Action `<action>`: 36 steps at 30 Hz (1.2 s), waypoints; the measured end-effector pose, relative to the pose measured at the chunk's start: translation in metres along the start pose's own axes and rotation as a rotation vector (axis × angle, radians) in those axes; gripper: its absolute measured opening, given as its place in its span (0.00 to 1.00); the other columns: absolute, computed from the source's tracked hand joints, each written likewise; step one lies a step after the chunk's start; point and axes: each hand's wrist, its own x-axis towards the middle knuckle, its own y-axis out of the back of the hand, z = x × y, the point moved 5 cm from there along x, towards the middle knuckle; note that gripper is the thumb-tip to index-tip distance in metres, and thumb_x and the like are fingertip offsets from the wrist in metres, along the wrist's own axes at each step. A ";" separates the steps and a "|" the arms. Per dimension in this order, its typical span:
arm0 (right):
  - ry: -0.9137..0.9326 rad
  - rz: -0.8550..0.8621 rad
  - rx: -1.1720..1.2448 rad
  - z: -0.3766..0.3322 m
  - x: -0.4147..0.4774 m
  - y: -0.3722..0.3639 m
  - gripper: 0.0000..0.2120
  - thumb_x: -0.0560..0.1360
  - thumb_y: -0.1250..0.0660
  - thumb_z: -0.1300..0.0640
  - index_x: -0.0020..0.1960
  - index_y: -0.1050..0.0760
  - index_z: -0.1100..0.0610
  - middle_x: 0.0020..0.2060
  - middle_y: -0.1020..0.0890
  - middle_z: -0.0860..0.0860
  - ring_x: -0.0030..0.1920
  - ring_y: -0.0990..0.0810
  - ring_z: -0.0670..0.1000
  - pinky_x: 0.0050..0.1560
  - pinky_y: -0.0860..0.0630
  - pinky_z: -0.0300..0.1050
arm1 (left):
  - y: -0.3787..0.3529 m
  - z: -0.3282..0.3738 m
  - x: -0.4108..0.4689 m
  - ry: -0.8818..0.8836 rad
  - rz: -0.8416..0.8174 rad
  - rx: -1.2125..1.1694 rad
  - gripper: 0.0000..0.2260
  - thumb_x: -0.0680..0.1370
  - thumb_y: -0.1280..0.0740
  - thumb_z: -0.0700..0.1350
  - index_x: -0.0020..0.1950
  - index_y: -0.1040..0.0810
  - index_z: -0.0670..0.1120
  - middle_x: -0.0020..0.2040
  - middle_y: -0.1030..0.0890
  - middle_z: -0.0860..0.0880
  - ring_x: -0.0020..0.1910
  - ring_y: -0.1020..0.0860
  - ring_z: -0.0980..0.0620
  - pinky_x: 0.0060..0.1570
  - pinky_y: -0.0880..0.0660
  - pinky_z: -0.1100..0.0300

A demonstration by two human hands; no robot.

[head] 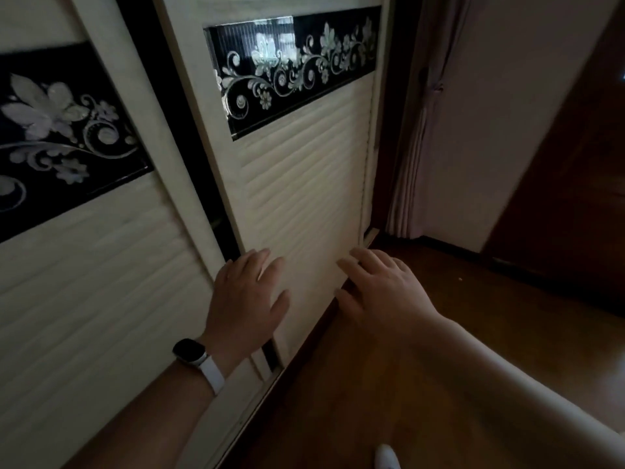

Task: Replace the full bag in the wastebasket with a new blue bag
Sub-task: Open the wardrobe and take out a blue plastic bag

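- My left hand [248, 299] lies flat, fingers spread wide and holding nothing, against the lower part of a cream sliding door [304, 184] with ribbed slats.
- On that wrist sits a dark-faced watch [190, 352] on a white band.
- My right hand [378, 289] is open too, fingers loosely fanned and empty, at the same door's right edge, just beside my left; whether its fingertips touch the panel I cannot tell.
- Above both sets of fingers a black glass band [294, 66] with pale flower scrolls crosses the door.
- To the left of my left fingers a second cream door [84, 265] with the same kind of black flowered band stands behind a dark gap.
- Under and to the right of my right fingers runs a brown wooden floor [456, 333].
- Up past my right fingertips a pale curtain [411, 157] hangs by a white wall.
- Near my right forearm, at the bottom edge, shows a white toe of a shoe or slipper [387, 456].
- The wastebasket and the blue bag are nowhere in this view.
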 end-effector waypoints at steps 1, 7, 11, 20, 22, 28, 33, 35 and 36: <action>0.027 -0.008 0.011 0.011 0.014 0.002 0.27 0.78 0.52 0.35 0.74 0.43 0.44 0.74 0.39 0.48 0.75 0.44 0.52 0.72 0.45 0.51 | -0.001 0.001 0.012 0.025 0.011 0.009 0.23 0.78 0.42 0.56 0.68 0.27 0.46 0.68 0.26 0.43 0.68 0.30 0.41 0.64 0.32 0.40; 0.208 0.007 0.061 0.058 0.090 0.036 0.27 0.79 0.51 0.37 0.75 0.44 0.46 0.75 0.41 0.48 0.75 0.45 0.52 0.72 0.46 0.52 | 0.017 0.004 0.084 0.164 0.137 0.114 0.23 0.78 0.41 0.56 0.68 0.26 0.45 0.68 0.26 0.42 0.67 0.29 0.40 0.64 0.32 0.41; 0.315 0.062 0.045 0.069 0.138 0.053 0.27 0.78 0.51 0.36 0.74 0.44 0.46 0.75 0.40 0.49 0.75 0.43 0.52 0.72 0.44 0.52 | 0.036 0.000 0.111 0.228 0.199 0.200 0.22 0.77 0.40 0.55 0.67 0.26 0.45 0.68 0.27 0.41 0.66 0.29 0.39 0.64 0.33 0.43; 0.503 0.190 0.100 0.045 0.228 0.077 0.27 0.78 0.49 0.38 0.73 0.40 0.48 0.73 0.36 0.50 0.72 0.38 0.53 0.69 0.38 0.53 | 0.082 -0.040 0.154 0.351 0.377 0.292 0.24 0.77 0.36 0.50 0.70 0.30 0.43 0.71 0.31 0.39 0.70 0.33 0.37 0.66 0.34 0.43; 0.535 0.231 0.117 0.035 0.246 0.078 0.27 0.77 0.48 0.38 0.72 0.39 0.49 0.72 0.35 0.51 0.72 0.37 0.54 0.68 0.37 0.53 | 0.087 -0.052 0.166 0.357 0.428 0.289 0.25 0.77 0.35 0.50 0.71 0.31 0.42 0.72 0.33 0.38 0.71 0.35 0.37 0.67 0.34 0.43; 0.577 0.349 0.123 0.008 0.305 0.071 0.27 0.76 0.43 0.39 0.71 0.36 0.51 0.70 0.32 0.54 0.70 0.34 0.56 0.65 0.33 0.55 | 0.081 -0.093 0.199 0.399 0.513 0.312 0.27 0.77 0.33 0.50 0.73 0.34 0.42 0.75 0.39 0.36 0.74 0.40 0.36 0.69 0.36 0.41; 0.633 0.488 0.153 -0.017 0.347 0.067 0.28 0.75 0.39 0.42 0.71 0.35 0.53 0.70 0.31 0.55 0.69 0.35 0.57 0.65 0.33 0.55 | 0.060 -0.121 0.222 0.358 0.656 0.288 0.29 0.76 0.34 0.51 0.74 0.37 0.42 0.75 0.42 0.36 0.74 0.41 0.36 0.68 0.35 0.42; 0.671 0.570 0.176 -0.028 0.363 0.066 0.27 0.75 0.37 0.44 0.70 0.33 0.54 0.71 0.32 0.56 0.71 0.35 0.57 0.66 0.34 0.56 | 0.050 -0.129 0.226 0.323 0.710 0.282 0.31 0.76 0.32 0.51 0.74 0.39 0.42 0.75 0.44 0.37 0.73 0.39 0.36 0.67 0.33 0.42; 0.688 0.618 0.190 -0.032 0.369 0.065 0.26 0.75 0.37 0.45 0.70 0.32 0.55 0.72 0.33 0.57 0.72 0.36 0.58 0.68 0.34 0.57 | 0.047 -0.132 0.228 0.307 0.730 0.277 0.32 0.75 0.32 0.50 0.74 0.40 0.42 0.75 0.45 0.37 0.72 0.39 0.36 0.65 0.31 0.41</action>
